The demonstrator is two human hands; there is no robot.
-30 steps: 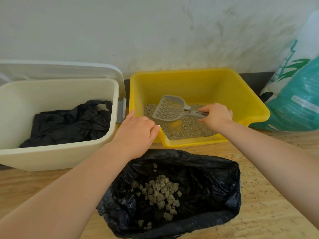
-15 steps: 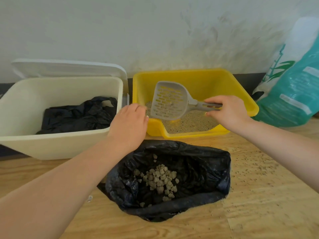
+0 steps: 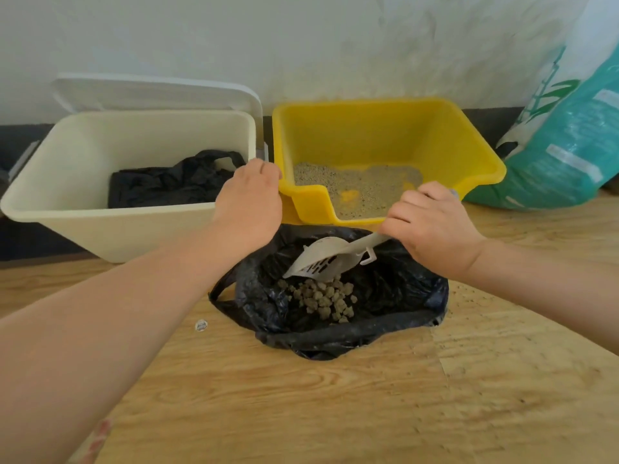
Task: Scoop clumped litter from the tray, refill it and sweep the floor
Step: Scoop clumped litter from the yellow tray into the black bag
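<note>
Risks first, going L to R. Sitting far L: cream plastic bin (image 3: 83, 209), smooth walls, white lid up behind, crumpled black liner (image 3: 174, 182) inside. Resting left hand (image 3: 249, 202) w/ fingers curled on the near-L corner of the yellow tray (image 3: 465, 152), steadying it, closed round nothing as far as visible; leaning too hard prob tipping the light glossy plastic tray and spilling the thin sandy litter (image 3: 361, 189), bare yellow patches showing thru. Tilting the grey slotted scoop (image 3: 321, 259) mouth-down over the black bag (image 3: 415, 289), beige knobbly clumps (image 3: 325, 296) piled beneath. Thin floppy bag rim sagging, so clumps maybe bouncing out onto the wood-grain floor (image 3: 368, 413), already gritty on the R. Gripping the scoop handle in right hand (image 3: 435, 226), fingers wrapped tight. Leaning far R against the wall: teal and white sack (image 3: 562, 155), prob the refill
</note>
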